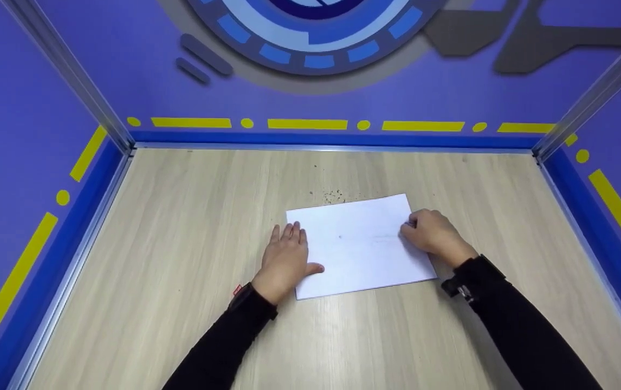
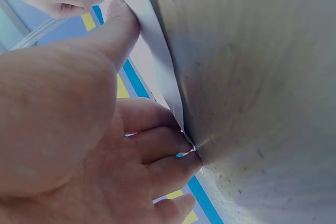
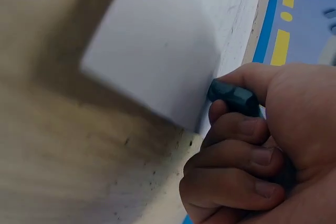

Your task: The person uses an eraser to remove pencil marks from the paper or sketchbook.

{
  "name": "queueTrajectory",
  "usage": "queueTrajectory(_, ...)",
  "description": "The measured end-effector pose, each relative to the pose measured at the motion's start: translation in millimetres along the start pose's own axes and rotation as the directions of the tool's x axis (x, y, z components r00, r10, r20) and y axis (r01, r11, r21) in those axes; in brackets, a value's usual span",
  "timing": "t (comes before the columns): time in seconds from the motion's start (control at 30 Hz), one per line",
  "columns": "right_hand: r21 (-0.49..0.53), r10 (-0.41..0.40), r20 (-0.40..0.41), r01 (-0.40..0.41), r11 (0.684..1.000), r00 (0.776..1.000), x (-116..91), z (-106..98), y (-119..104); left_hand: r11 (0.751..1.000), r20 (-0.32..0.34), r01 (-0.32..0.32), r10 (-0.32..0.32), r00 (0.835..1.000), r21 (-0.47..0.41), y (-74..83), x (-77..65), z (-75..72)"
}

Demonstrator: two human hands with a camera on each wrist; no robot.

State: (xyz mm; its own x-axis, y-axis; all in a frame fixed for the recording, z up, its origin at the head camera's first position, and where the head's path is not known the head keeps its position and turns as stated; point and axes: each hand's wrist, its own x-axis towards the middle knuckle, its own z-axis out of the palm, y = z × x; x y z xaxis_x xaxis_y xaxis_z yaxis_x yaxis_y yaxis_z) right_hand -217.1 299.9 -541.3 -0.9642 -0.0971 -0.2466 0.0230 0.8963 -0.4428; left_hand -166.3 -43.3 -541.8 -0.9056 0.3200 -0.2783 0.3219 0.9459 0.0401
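Note:
A white sheet of paper (image 1: pixel 354 254) lies slightly turned on the wooden table, with a small dark spot and a faint grey smudge on it. My left hand (image 1: pixel 286 260) rests along the sheet's left edge, fingers straight and thumb spread onto the paper. At the right edge, my right hand (image 1: pixel 435 235) grips a dark teal, blocky stick (image 3: pixel 236 98) between thumb and curled fingers. One end of the stick meets the paper's surface in the right wrist view; the rest is hidden in the palm, so its kind is unclear.
Dark crumbs (image 1: pixel 335 195) are scattered on the table (image 1: pixel 207 216) just beyond the sheet's far edge. Blue-purple panels with yellow dashes (image 1: pixel 308 124) and metal rails enclose the table at the back and both sides.

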Motion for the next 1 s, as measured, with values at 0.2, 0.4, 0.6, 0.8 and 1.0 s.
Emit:
queueTrajectory(0.2,-0.018,0.031,0.028,-0.031,0.999,0.999,3.0,-4.5,-4.2,1.0,-0.01,-0.002,0.003,1.0,0.004,-0.5,0.7,-1.6)
queueTrajectory(0.4,0.062,0.036,0.039,-0.039,0.997,0.999,2.2,-2.1,-10.7,1.0,-0.004,-0.001,0.001,1.0,-0.001,2.5,1.4,-0.6)
queueTrajectory(0.6,0.136,0.0,0.041,-0.006,0.991,0.999,6.2,13.5,-40.1,1.0,-0.009,-0.004,0.005,1.0,0.02,0.7,0.0,-2.4)
queueTrajectory(0.8,0.112,-0.094,0.044,0.088,0.99,0.995,18.3,36.1,-100.5,1.0,-0.021,-0.004,0.005,1.0,0.022,-1.7,-1.0,-1.5)
queueTrajectory(1.0,-0.003,-0.175,0.071,0.176,0.984,0.982,30.7,55.4,-130.3,0.999,-0.03,-0.014,0.015,0.999,0.034,2.0,-0.1,-1.3)
